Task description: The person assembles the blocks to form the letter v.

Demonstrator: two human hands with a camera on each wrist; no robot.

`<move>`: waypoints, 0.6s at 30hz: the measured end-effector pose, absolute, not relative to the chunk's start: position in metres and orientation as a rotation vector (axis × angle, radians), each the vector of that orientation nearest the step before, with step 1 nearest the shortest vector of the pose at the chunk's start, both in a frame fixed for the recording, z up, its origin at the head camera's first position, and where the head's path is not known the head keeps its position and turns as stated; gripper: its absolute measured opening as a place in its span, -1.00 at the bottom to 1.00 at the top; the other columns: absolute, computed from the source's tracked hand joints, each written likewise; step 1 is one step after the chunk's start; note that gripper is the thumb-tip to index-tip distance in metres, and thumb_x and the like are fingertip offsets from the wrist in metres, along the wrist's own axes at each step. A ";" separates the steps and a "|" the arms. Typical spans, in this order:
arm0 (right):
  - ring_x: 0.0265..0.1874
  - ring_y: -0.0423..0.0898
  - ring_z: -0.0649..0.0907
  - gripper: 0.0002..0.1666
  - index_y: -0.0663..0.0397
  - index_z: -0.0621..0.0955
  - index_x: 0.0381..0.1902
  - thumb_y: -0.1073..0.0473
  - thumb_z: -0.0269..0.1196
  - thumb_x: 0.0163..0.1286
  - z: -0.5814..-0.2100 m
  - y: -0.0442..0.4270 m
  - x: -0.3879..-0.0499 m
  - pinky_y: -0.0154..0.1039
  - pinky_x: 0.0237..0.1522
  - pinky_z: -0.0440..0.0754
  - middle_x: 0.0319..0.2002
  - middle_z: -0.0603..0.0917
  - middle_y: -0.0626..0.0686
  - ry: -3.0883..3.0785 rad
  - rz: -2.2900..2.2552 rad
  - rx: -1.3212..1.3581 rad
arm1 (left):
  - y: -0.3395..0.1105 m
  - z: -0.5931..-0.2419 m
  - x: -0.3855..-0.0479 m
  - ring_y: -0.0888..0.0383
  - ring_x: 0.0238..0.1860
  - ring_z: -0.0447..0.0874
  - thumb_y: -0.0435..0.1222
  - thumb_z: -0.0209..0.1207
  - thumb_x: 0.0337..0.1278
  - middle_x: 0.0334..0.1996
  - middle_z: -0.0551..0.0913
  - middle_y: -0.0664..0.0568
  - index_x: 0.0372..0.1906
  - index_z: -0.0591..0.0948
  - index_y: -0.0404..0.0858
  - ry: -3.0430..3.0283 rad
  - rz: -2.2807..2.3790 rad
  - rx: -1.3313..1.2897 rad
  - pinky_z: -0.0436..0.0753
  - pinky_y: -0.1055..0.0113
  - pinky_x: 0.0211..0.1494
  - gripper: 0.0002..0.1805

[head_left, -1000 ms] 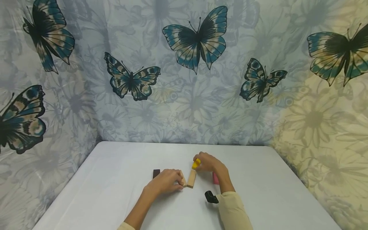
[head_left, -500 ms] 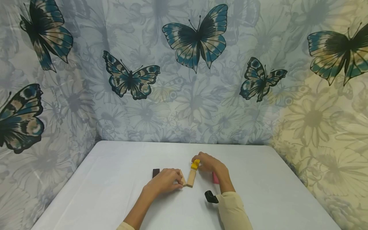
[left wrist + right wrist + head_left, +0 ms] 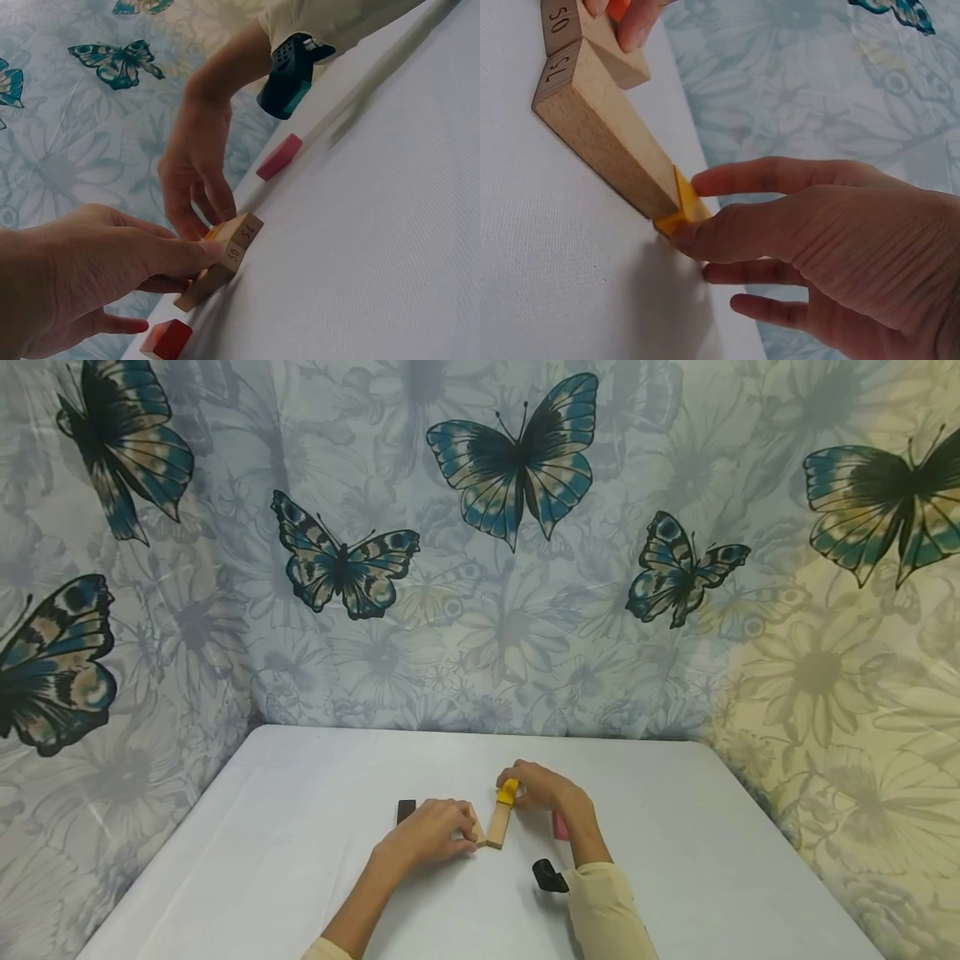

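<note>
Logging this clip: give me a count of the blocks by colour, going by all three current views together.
Plain wood blocks: 2
Yellow block: 1
Orange-red block: 1
Pinkish-red block: 1
Dark block: 1
Total visible: 6

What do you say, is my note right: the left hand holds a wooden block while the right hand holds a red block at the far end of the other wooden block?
Not quite: the right wrist view shows the right hand holding a yellow block, not a red one. The rest is right.
</note>
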State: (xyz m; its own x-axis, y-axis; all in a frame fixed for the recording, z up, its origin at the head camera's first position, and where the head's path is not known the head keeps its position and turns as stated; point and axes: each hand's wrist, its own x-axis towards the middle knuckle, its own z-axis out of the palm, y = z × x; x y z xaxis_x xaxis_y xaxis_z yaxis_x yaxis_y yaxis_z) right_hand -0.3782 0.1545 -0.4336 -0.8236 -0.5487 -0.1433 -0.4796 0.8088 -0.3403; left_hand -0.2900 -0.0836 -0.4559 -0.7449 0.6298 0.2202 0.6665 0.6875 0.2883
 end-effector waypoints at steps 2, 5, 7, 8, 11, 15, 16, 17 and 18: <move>0.11 0.02 0.65 -0.58 -0.05 0.74 0.10 0.37 0.42 0.32 -0.434 0.154 -0.378 0.09 0.34 0.61 0.00 0.68 0.05 2.757 -0.424 -0.797 | -0.084 -0.457 -0.290 0.39 -0.24 0.64 -0.17 0.50 0.14 -0.27 0.73 0.25 -0.29 0.86 -0.09 -2.792 -0.543 -1.070 0.67 0.45 -0.06 -0.90; 0.08 0.01 0.65 -0.60 -0.05 0.75 0.08 0.37 0.43 0.30 -0.433 0.154 -0.378 0.09 0.33 0.61 -0.03 0.68 0.05 2.756 -0.426 -0.797 | -0.084 -0.457 -0.290 0.40 -0.25 0.63 -0.17 0.50 0.14 -0.27 0.73 0.25 -0.29 0.86 -0.09 -2.789 -0.541 -1.062 0.67 0.45 -0.08 -0.90; 0.07 0.00 0.65 -0.60 -0.05 0.75 0.07 0.38 0.43 0.30 -0.433 0.153 -0.379 0.09 0.33 0.61 -0.04 0.68 0.05 2.755 -0.428 -0.799 | -0.084 -0.457 -0.290 0.40 -0.26 0.62 -0.17 0.50 0.14 -0.28 0.72 0.26 -0.29 0.86 -0.08 -2.784 -0.534 -1.065 0.66 0.46 -0.08 -0.90; 0.07 0.00 0.65 -0.60 -0.05 0.75 0.06 0.37 0.43 0.30 -0.433 0.153 -0.379 0.09 0.33 0.61 -0.04 0.68 0.04 2.752 -0.426 -0.800 | -0.084 -0.456 -0.290 0.41 -0.26 0.61 -0.17 0.50 0.14 -0.28 0.72 0.26 -0.29 0.86 -0.08 -2.784 -0.534 -1.065 0.66 0.46 -0.09 -0.90; 0.09 0.01 0.65 -0.59 -0.05 0.74 0.07 0.37 0.44 0.29 -0.433 0.153 -0.379 0.10 0.34 0.60 -0.03 0.68 0.04 2.746 -0.424 -0.790 | -0.084 -0.457 -0.290 0.41 -0.27 0.60 -0.17 0.50 0.14 -0.28 0.72 0.25 -0.29 0.86 -0.09 -2.782 -0.542 -1.073 0.65 0.47 -0.09 -0.90; 0.13 0.02 0.63 -0.57 -0.07 0.73 0.11 0.36 0.44 0.31 -0.433 0.153 -0.379 0.12 0.39 0.57 0.03 0.66 0.06 2.737 -0.426 -0.758 | -0.084 -0.456 -0.290 0.42 -0.28 0.59 -0.17 0.50 0.14 -0.28 0.73 0.25 -0.29 0.86 -0.09 -2.780 -0.549 -1.083 0.65 0.48 -0.08 -0.90; 0.14 0.03 0.63 -0.56 -0.07 0.72 0.12 0.36 0.44 0.30 -0.434 0.153 -0.379 0.13 0.40 0.56 0.04 0.66 0.06 2.737 -0.426 -0.749 | -0.084 -0.456 -0.290 0.43 -0.27 0.59 -0.17 0.49 0.14 -0.28 0.72 0.25 -0.29 0.86 -0.09 -2.780 -0.547 -1.086 0.65 0.48 -0.08 -0.90; 0.14 0.03 0.63 -0.55 -0.08 0.72 0.12 0.35 0.44 0.30 -0.434 0.153 -0.380 0.14 0.41 0.55 0.06 0.65 0.06 2.737 -0.427 -0.743 | -0.084 -0.456 -0.290 0.43 -0.27 0.58 -0.17 0.49 0.14 -0.28 0.72 0.25 -0.29 0.85 -0.09 -2.780 -0.547 -1.085 0.65 0.48 -0.08 -0.90; 0.15 0.03 0.62 -0.54 -0.08 0.72 0.13 0.36 0.44 0.30 -0.434 0.152 -0.380 0.14 0.42 0.55 0.07 0.65 0.07 2.738 -0.429 -0.741 | -0.084 -0.457 -0.290 0.43 -0.27 0.58 -0.17 0.49 0.15 -0.28 0.72 0.25 -0.29 0.85 -0.09 -2.781 -0.547 -1.081 0.65 0.48 -0.08 -0.90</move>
